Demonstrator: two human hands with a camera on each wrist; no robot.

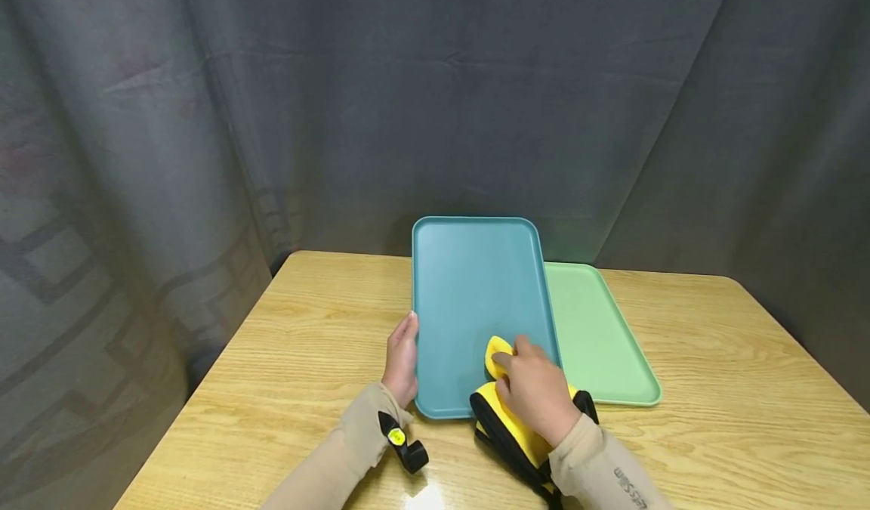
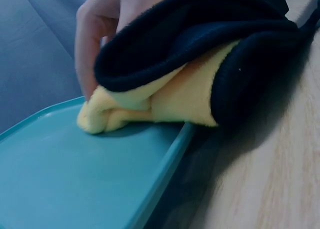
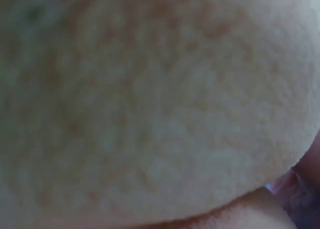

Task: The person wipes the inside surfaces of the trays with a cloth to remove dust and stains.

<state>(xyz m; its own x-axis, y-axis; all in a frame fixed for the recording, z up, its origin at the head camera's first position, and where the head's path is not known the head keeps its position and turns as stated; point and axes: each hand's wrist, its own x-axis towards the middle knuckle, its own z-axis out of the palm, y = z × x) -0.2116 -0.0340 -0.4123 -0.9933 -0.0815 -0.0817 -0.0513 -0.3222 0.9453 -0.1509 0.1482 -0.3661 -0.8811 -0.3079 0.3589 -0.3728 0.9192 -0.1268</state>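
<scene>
A teal rectangular tray [image 1: 469, 283] is held at its left edge by my left hand [image 1: 402, 355], thumb along the rim and the other fingers hidden. Its near edge stands a little above the tabletop in the left wrist view. My right hand [image 1: 537, 385] grips a yellow and black cloth [image 1: 499, 412] on the tray's near right part. In the left wrist view, the bunched yellow side of the cloth [image 2: 170, 104] touches the tray's surface [image 2: 95, 169], and its black side folds over the near rim. A blurred, pale close surface fills most of the right wrist view.
A light green tray [image 1: 598, 336] lies on the wooden table [image 1: 714, 366], partly covered by the teal one. Grey curtains [image 1: 435, 102] hang behind the table and along both sides. A black strap [image 1: 408, 453] sits around my left wrist.
</scene>
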